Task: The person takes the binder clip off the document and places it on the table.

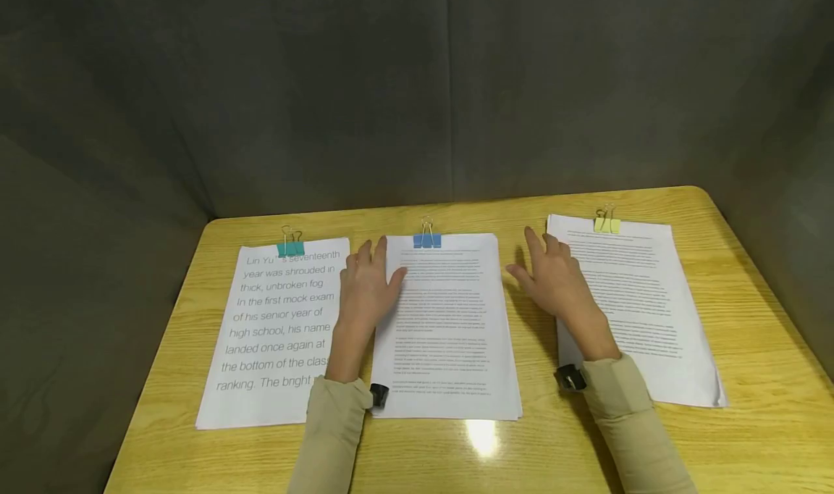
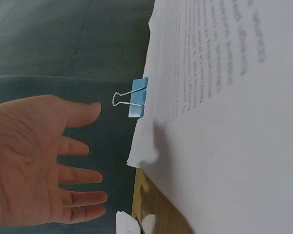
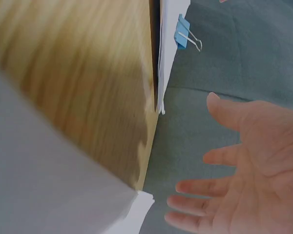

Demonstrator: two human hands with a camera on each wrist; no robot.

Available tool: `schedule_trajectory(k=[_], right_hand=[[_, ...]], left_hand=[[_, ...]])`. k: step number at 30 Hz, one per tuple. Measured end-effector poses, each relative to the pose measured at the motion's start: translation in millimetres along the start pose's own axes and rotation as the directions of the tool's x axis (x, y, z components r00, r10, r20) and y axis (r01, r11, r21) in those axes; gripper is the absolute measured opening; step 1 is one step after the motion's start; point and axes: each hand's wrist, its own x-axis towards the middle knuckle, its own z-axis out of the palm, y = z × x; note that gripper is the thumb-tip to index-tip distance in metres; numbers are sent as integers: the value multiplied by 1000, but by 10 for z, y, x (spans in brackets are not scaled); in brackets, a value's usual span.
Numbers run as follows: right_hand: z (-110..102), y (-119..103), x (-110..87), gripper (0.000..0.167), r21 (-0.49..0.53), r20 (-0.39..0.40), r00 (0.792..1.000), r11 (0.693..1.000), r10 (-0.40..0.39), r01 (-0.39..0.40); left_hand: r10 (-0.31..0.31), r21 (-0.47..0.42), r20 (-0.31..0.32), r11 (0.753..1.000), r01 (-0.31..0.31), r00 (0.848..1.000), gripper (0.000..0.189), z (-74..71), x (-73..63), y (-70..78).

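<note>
Three stacks of printed paper lie in a row. The middle stack [image 1: 449, 335] carries a blue binder clip [image 1: 427, 240] on its top edge. Over the gap between it and the large-print left stack [image 1: 274, 327] is my left hand [image 1: 368, 287], fingers spread, thumb overlapping the middle stack's left side. My right hand [image 1: 557, 280] extends over the left edge of the right stack [image 1: 625, 291], its thumb and forefinger pointing toward the middle stack. Both palms [image 2: 29, 161] [image 3: 268, 165] show bare in the wrist views, with nothing held.
A teal binder clip [image 1: 290, 249] sits on the left stack's top edge, a yellow one [image 1: 607, 225] on the right stack's. The wooden table [image 1: 443, 458] ends at the back against a dark grey cloth [image 1: 326, 103], which also rises at both sides.
</note>
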Motion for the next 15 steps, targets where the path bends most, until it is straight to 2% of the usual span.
schedule_trajectory(k=[5,8,11,15], right_hand=[[64,-54,14,69,62,21,999,998,-27,25],[95,-96,10,65,88,35,999,996,-31,28],[134,-134,5,63,97,59,998,995,-33,28],[167,-175,-2,63,129,129,991,992,-26,9]], left_hand=[[-58,-107,-38,993,54,998,61,27,9,17],[-93,-136,-41,987,87,995,61,40,5,20],[-134,-150,-9,980,131,991,64,51,-7,24],[-182,-164,53,968,188,982,69,72,-13,32]])
